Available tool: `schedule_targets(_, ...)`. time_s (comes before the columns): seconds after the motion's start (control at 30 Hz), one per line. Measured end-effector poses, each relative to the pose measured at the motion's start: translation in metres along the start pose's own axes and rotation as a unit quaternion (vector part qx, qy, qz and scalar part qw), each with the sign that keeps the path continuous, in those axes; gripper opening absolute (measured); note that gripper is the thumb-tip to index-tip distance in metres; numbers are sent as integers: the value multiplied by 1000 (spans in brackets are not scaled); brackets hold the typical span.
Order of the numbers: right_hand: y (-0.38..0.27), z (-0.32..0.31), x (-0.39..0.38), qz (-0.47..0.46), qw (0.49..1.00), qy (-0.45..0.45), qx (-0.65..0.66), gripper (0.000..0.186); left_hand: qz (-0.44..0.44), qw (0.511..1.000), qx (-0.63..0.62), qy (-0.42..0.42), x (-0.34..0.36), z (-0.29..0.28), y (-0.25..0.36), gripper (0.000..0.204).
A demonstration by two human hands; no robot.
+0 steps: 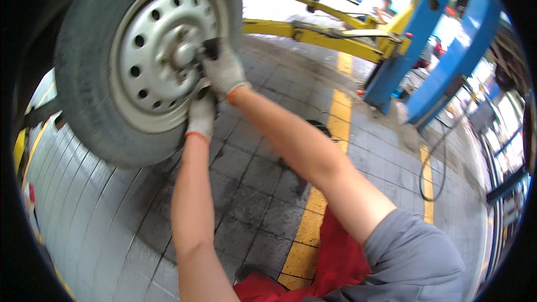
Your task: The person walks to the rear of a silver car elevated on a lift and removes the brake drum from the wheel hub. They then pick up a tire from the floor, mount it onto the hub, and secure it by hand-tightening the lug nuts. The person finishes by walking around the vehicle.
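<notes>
A wheel (159,50) with a silver-grey steel rim and a black tyre (84,78) fills the upper left, upright on a raised vehicle. Both my hands wear whitish work gloves with orange cuffs. Beside the hub (185,54), my right hand (224,72) is closed, and a dark shape (211,48) shows at its fingers. Just below it, at the rim's right side, my left hand (202,113) is closed too, its fingers mostly hidden. A small dark part shows between the hands and the hub; blur hides what it is.
Yellow lift arms (335,42) reach from a blue lift post (414,39) at the upper right. A black hose or cable (446,162) hangs to the tiled floor (257,201). A dark round object (319,127) lies behind my right forearm. Another person (386,10) is in the background.
</notes>
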State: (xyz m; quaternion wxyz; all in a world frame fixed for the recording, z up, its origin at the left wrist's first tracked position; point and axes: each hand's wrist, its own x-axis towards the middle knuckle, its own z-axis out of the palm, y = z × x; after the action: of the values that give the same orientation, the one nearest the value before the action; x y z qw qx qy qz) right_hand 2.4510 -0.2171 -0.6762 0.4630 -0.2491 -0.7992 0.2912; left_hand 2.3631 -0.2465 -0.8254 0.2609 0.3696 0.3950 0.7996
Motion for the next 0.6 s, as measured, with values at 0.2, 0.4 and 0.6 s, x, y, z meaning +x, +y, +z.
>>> schedule_targets(0.2,14,-5,5,45,991,0,129,52,-296,947,25,-125,-37,-3,76,37)
schedule_targets(0.4,-27,26,12,74,993,-24,90,48,-234,949,134,-165,-25,-57,74,44)
schedule_targets(0.6,-9,12,19,12,994,4,110,36,-277,954,-30,-110,-29,-23,71,21)
